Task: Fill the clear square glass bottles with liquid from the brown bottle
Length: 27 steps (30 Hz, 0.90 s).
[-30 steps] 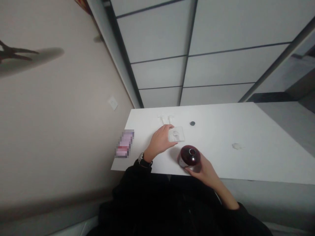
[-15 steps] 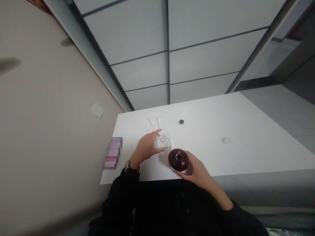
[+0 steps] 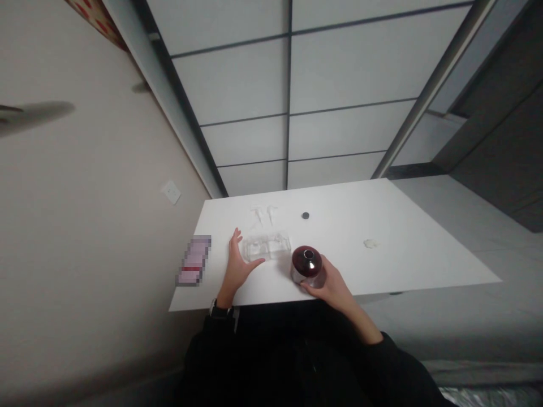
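My right hand [image 3: 328, 282] is wrapped around the side of a round bottle [image 3: 306, 263] with a glossy dark red top and a ring-like opening in the middle. The bottle stands near the table's front edge. To its left, my left hand [image 3: 238, 263] is spread, thumb and fingers apart, at the left end of clear plastic containers [image 3: 268, 247]. Whether its fingers touch the plastic I cannot tell. Two clear-white pump heads [image 3: 258, 215] lie behind the containers. A small dark round cap [image 3: 305, 215] lies farther back, to their right.
The white table [image 3: 339, 209] meets a wall with a socket [image 3: 171, 192] on the left. A pinkish blurred-out object [image 3: 195, 260] lies at the left edge. Something small, pale and crumpled [image 3: 370, 243] lies on the right. Panelled doors [image 3: 246, 135] stand behind the table.
My left hand has moved left and its fingers have spread wider, uncovering more of the clear containers. The right hand still grips the bottle, which now tilts slightly differently in view. The camera has shifted.
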Each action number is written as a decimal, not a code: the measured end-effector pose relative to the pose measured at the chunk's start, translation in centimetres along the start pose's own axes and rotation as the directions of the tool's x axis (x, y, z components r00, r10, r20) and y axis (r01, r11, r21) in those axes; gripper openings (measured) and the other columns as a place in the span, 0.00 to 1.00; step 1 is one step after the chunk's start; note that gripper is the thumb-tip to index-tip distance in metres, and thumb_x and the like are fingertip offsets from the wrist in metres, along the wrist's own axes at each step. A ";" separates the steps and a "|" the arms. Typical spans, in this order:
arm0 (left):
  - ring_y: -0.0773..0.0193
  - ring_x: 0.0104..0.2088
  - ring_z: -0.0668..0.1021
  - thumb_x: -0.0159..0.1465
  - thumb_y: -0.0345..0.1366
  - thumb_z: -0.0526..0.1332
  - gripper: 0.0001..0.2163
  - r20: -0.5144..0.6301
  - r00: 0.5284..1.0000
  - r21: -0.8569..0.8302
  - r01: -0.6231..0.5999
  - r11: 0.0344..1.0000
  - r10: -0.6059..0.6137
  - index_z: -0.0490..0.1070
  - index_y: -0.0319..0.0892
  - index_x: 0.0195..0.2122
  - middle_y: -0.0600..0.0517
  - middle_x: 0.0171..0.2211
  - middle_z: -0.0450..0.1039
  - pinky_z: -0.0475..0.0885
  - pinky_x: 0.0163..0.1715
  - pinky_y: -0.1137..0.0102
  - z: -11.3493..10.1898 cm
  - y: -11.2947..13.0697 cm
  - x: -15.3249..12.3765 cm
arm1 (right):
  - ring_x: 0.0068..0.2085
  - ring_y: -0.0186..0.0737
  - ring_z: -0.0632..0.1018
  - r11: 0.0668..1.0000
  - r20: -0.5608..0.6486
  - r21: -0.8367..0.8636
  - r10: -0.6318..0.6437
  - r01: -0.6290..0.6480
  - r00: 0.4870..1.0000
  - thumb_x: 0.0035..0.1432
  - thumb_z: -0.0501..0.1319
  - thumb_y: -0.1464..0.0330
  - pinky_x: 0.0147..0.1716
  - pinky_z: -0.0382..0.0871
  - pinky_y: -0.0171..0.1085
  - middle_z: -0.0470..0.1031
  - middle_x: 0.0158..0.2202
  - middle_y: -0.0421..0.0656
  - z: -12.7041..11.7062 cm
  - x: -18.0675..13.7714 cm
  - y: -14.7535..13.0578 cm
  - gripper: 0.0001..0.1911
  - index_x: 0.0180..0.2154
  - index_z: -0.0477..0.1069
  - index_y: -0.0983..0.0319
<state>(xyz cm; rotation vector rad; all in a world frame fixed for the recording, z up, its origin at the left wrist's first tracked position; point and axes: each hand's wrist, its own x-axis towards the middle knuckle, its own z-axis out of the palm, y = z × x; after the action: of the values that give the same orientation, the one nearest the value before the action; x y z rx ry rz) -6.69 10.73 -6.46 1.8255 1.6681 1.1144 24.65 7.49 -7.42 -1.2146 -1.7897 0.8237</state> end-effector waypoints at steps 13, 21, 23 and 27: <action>0.43 0.68 0.73 0.62 0.38 0.74 0.46 0.058 0.995 0.036 0.076 0.996 -0.078 0.49 0.40 0.75 0.34 0.67 0.69 0.66 0.70 0.48 1.1 -1.3 -0.5 | 0.50 0.58 0.84 0.995 -0.070 0.035 0.091 -0.088 0.993 0.49 0.74 0.56 0.51 0.79 0.56 0.83 0.53 0.54 -1.5 3.3 2.1 0.39 0.60 0.68 0.61; 0.44 0.69 0.73 0.61 0.37 0.74 0.43 0.041 0.995 0.080 0.087 0.993 -0.090 0.55 0.41 0.73 0.36 0.69 0.69 0.67 0.70 0.50 1.3 -1.5 -0.4 | 0.51 0.57 0.84 0.994 -0.059 0.065 0.093 -0.090 0.994 0.49 0.74 0.58 0.53 0.79 0.54 0.82 0.54 0.53 -1.2 5.1 3.3 0.40 0.62 0.67 0.60; 0.44 0.69 0.73 0.61 0.37 0.74 0.41 0.040 0.996 0.090 0.081 0.993 -0.085 0.57 0.42 0.72 0.36 0.69 0.69 0.67 0.70 0.50 1.2 -1.6 -0.4 | 0.54 0.58 0.83 0.994 -0.062 0.063 0.095 -0.091 0.994 0.50 0.74 0.57 0.55 0.77 0.55 0.82 0.56 0.53 -1.0 5.1 3.3 0.40 0.62 0.67 0.59; 0.44 0.69 0.73 0.61 0.38 0.73 0.39 0.039 0.997 0.099 0.063 0.993 -0.067 0.60 0.43 0.71 0.37 0.69 0.69 0.67 0.70 0.49 1.3 -2.0 -0.4 | 0.57 0.59 0.82 0.994 -0.067 0.046 0.101 -0.098 0.993 0.52 0.73 0.56 0.57 0.76 0.56 0.81 0.58 0.52 -0.8 5.0 3.5 0.40 0.64 0.65 0.57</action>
<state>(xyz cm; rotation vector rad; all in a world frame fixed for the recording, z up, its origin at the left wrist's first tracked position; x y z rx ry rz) -6.92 10.98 -8.81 1.8273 1.7730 0.9763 25.75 13.43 -8.77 -1.2976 -1.6592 0.8609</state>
